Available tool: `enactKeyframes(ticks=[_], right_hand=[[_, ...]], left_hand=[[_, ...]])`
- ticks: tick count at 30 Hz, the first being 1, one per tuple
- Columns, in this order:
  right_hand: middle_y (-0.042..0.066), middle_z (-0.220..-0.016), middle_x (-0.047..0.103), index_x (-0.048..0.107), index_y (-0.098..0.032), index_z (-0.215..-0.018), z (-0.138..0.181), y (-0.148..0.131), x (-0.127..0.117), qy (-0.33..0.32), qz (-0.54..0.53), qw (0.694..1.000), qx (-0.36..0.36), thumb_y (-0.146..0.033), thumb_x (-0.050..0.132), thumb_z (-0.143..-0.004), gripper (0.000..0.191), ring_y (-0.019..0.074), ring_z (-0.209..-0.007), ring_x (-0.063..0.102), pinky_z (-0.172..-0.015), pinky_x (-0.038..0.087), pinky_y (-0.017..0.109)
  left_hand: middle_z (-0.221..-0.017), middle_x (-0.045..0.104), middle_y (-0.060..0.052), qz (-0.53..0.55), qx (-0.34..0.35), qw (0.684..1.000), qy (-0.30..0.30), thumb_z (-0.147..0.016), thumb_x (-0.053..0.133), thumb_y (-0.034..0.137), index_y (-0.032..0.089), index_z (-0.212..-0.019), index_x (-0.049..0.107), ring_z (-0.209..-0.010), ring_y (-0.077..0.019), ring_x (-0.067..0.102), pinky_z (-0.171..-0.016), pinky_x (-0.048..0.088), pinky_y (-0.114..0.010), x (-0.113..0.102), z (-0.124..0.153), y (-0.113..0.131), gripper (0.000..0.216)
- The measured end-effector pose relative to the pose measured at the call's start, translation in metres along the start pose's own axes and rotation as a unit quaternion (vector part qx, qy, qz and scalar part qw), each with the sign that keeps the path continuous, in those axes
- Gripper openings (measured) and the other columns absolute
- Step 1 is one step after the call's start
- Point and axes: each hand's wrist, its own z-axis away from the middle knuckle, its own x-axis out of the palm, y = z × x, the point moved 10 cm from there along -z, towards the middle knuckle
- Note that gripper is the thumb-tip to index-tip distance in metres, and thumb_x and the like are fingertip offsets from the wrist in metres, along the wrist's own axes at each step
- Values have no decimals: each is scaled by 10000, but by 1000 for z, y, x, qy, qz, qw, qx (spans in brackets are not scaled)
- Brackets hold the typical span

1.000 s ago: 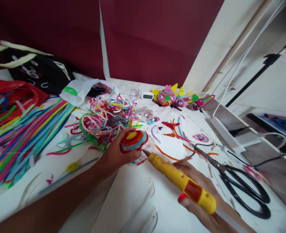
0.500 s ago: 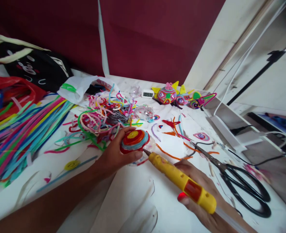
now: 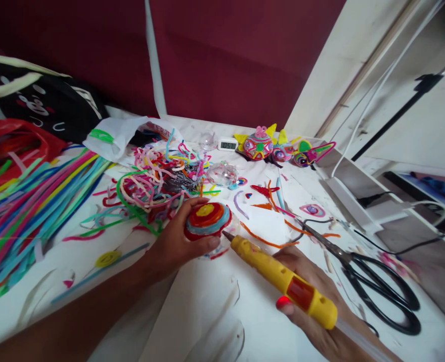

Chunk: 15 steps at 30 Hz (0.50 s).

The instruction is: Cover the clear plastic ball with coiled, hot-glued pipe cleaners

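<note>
A coiled pipe-cleaner ball [image 3: 208,220] (red, orange and blue rings) is gripped on the white table [image 3: 214,311] by the left hand [image 3: 177,241], its edge touched by a yellow glue gun [image 3: 282,281] clasped in the right hand [image 3: 313,296], with black scissors [image 3: 373,286] lying beyond.

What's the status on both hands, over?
Left hand grips round ball coiled in red, orange and blue pipe cleaners. Right hand holds yellow plastic glue pen, tip at ball's edge. Black scissors lie apart, right.
</note>
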Motion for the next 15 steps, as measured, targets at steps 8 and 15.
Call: enactKeyframes(ticks=[8,15], right_hand=[[79,-978,676,575,-283,-1160,0,1,-4,37,-22,999,16,-489,522,-1023,253,274,-901,717,-774,621,391],[86,-964,716,609,-223,-1080,-3,-11,-9,60,7,998,-11,-462,540,-1030,253,257,-892,731,-752,610,341]], left_hand=[[-1274,714,-75,2,-5,1000,-5,-636,916,443,248,-1288,547,-1082,-270,711,-897,552,-329,0,1,1,774],[-1267,723,-72,5,-6,1000,-4,-634,915,453,250,-1277,547,-1085,-265,705,-911,534,-336,2,1,1,768]])
